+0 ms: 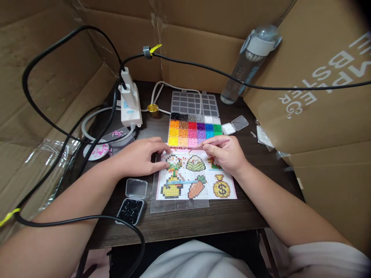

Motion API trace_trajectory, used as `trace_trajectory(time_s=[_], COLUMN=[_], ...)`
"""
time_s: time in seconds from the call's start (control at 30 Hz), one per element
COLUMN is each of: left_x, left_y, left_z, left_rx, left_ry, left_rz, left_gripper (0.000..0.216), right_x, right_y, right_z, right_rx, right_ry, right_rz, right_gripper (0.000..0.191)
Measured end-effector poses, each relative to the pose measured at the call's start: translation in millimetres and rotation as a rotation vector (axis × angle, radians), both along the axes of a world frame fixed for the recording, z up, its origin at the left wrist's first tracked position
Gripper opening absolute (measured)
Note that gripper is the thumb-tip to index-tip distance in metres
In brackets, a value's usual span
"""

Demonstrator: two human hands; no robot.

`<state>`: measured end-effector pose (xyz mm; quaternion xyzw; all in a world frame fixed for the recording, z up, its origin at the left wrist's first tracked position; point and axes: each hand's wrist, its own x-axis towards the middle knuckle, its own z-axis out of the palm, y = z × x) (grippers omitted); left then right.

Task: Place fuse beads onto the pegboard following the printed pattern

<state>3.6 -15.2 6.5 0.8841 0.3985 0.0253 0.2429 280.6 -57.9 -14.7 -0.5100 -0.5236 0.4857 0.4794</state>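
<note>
A pair of thin pink tweezers (213, 144) is pinched in my right hand (224, 154), over the upper part of a printed pattern sheet (211, 185). The tips of the tweezers point left, near the sheet's top middle. My left hand (145, 154) rests with its fingers apart at the sheet's upper left edge, holding nothing. A clear pegboard (179, 206) lies with the sheet and sticks out below it. Small beads cover parts of the upper left pictures. The pattern shows a carrot (196, 189) and a money bag (222, 188). A sorted bead box (192, 133) stands open just behind.
At the lower left is an open case of black beads (131, 210); a small white-bead case (228, 128) sits right of the bead box. A power strip (130, 108), looping black cable (197, 66), water bottle (246, 65) and cardboard walls (199, 50) surround the table.
</note>
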Motion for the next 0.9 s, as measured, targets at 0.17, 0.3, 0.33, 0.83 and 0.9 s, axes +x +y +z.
trace_trajectory(time_s=[0.17,0.3,0.33,0.83,0.9], left_x=[-0.4,-0.4,-0.5,0.1,0.2], left_y=[0.2,0.1,0.1,0.4,0.3], left_z=[-0.6,-0.1,-0.1,-0.2,0.3], left_rx=[-0.004,-0.001,0.000,0.003,0.004], left_ry=[0.006,0.002,0.000,-0.003,0.002], left_rz=[-0.003,-0.008,-0.010,-0.009,-0.008], left_gripper=[0.048,0.046,0.046,0.046,0.046], right_x=[-0.4,-0.2,-0.1,-0.4,-0.1], right_y=[0.8,0.7,0.6,-0.3,-0.2], right_z=[-1.2,-1.3,-1.4,-0.6,-0.5], right_rx=[-0.003,0.010,0.014,-0.013,-0.007], right_ry=[0.007,0.005,0.004,-0.004,-0.005], right_rz=[-0.006,-0.001,0.002,0.004,0.005], right_gripper=[0.018,0.015,0.015,0.018,0.017])
